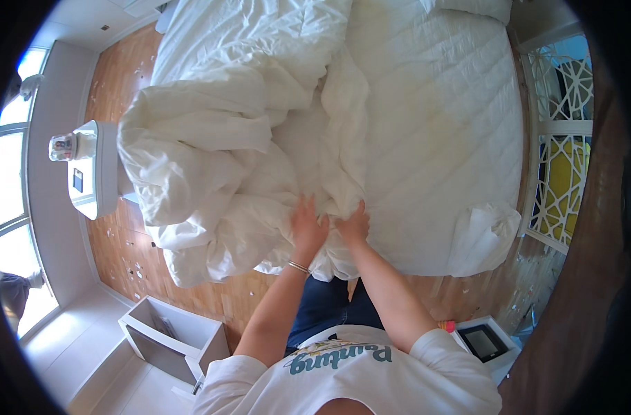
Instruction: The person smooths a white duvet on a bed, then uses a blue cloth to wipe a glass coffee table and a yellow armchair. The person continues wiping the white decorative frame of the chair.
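A thick white duvet [191, 152] lies bunched in heaps over the left half of the bed. My left hand [308, 227] rests on its near edge with the fingers spread, slightly blurred. Just beside it, my right hand [354, 225] has its fingers curled into a fold at the duvet's right edge. To the right of that edge the quilted white mattress cover [440, 138] is exposed, with faint yellowish patches. A crumpled white cloth [487, 235] lies at the bed's near right corner.
A white bedside stand [102, 169] holding a jar [64, 147] is left of the bed. An open-topped white cabinet [177, 332] stands near left. A white lattice screen [561, 138] borders the right side. Small scraps litter the wooden floor [122, 76].
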A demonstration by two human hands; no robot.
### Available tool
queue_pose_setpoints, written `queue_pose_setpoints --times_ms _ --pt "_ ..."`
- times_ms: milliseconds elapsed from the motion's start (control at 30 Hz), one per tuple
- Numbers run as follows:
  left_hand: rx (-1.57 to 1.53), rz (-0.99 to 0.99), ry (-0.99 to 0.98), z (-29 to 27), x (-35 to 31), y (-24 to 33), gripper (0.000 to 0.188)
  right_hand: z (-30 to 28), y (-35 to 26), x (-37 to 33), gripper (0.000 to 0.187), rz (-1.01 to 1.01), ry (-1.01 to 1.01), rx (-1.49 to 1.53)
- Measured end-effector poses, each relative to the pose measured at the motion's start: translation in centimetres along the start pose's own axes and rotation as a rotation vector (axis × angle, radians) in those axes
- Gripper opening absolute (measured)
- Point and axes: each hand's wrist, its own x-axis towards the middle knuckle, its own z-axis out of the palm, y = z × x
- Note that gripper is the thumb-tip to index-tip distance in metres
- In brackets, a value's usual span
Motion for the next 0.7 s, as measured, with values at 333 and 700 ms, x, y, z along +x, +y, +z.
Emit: queue_pose_setpoints --times_ms 333,700 --pt "-0.229 -0.144 -0.300 9.8 -7.1 7.7 0.061 -9.2 16.3 2.7 0.030 0.244 -0.071 0.717" --pt "-0.702 -0.040 -0.297 20.6 -12.9 26.9 0.067 -22.6 23.7 5.0 0.039 -0.049 -0.306 0.757"
